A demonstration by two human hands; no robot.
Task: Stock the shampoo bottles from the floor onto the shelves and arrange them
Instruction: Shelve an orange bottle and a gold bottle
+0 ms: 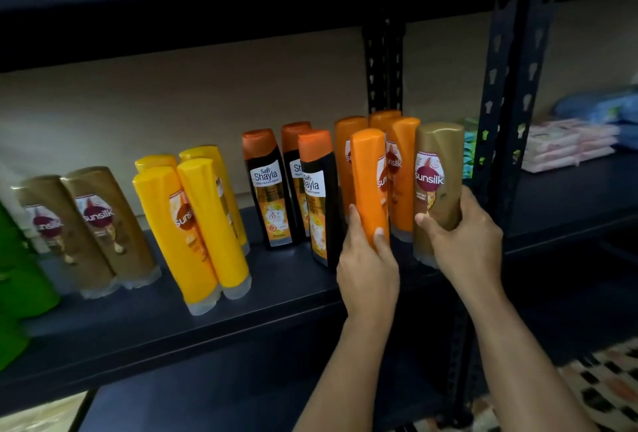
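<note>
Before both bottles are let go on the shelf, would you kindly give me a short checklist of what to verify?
1. Left hand grips the orange Sunsilk bottle: ok.
2. Right hand grips the gold Sunsilk bottle: ok.
3. Gold bottle's label faces front: ok.
4. Orange bottle's label faces front: not ok, it is turned to the right.
5. Bottle bases flat on the dark metal shelf: cannot tell, the hands hide them.
6. Gold bottle grouped with the other gold Sunsilk bottles: not ok, those stand far left.
</note>
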